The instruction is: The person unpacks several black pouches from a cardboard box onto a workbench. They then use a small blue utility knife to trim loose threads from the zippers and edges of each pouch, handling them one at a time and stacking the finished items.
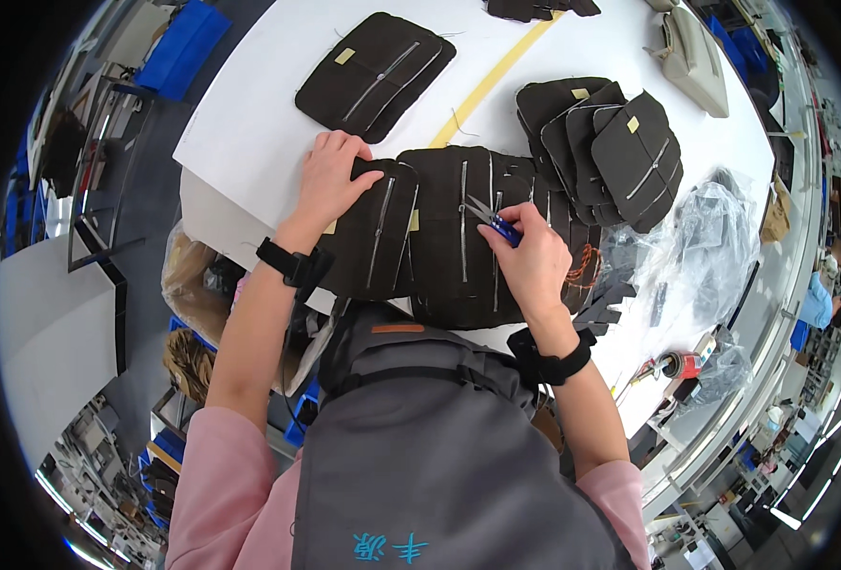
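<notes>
My left hand [333,180] is at the top corner of a dark brown fabric panel [368,237] with a zipper, its thumb on the cloth and its fingers bent over the edge. In my right hand [535,256] is a pair of thread snips [498,225] with blue handles, blades pointing up and left. The snips are above further dark zippered panels [439,271], which overlap to the right of the first one. Whether the blades touch a thread is too small to tell.
A single zippered panel [375,76] lies farther off at the left, and a fanned stack of panels [620,157] at the right. Clear plastic bags [701,237], orange cord [587,266] and a red-labelled spool or can [682,365] lie rightward. A beige pouch [691,66] stands at the far right.
</notes>
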Available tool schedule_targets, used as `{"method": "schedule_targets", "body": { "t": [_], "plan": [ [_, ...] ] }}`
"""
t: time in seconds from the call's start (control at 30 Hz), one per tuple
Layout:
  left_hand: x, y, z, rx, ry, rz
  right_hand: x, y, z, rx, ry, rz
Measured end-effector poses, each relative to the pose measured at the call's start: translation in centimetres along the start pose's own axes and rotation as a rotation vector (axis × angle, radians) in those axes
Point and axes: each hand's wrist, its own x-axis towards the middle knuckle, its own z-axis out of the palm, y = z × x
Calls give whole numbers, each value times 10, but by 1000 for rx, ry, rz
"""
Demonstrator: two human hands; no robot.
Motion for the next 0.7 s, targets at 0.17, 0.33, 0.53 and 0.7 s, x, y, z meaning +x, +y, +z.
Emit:
{"method": "schedule_targets", "body": {
  "t": [0.17,0.33,0.53,0.7],
  "plan": [
    [-4,-3,-1,-14,-41,15,8,-2,6,-25,-31,-4],
    [0,-5,-4,-85,-127,29,7,3,2,92,-69,30],
    [-6,6,-10,-216,-86,33,-1,24,-6,193,-59,82],
    [-10,1,-11,-179,-195,-6,-1,36,-9,243,-34,114]
  ]
}}
